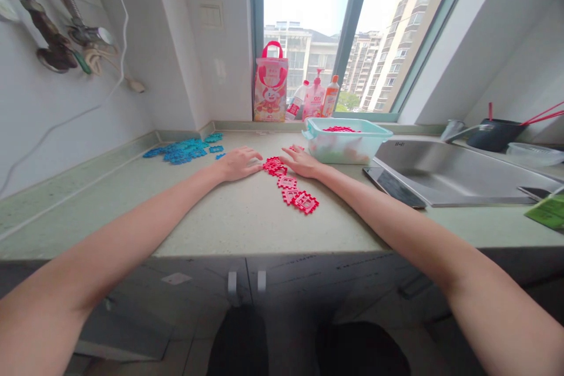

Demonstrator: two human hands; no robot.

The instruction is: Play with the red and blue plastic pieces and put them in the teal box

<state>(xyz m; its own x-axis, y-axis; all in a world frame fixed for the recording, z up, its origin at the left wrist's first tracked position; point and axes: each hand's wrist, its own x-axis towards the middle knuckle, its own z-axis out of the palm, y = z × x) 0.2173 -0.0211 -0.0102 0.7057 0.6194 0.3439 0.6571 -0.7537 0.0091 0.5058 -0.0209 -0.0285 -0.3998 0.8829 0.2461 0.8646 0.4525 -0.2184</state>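
Observation:
My left hand lies on the counter with its fingers stretched out, the fingertips at the left edge of a small heap of red toothed plastic tiles. From the other side, my right hand reaches to the same heap, fingers apart and palm down; a red piece partly shows behind its fingers. More red tiles, some with window-shaped openings, trail toward the front of the counter. A pile of blue toothed tiles sits at the left. Beside my right hand stands a pale teal plastic box with red tiles inside.
A dark phone-like slab lies by the steel sink. A pink bag, a pump bottle and an orange-capped bottle stand by the window. A dark pot is behind the sink. Pipes hang at left.

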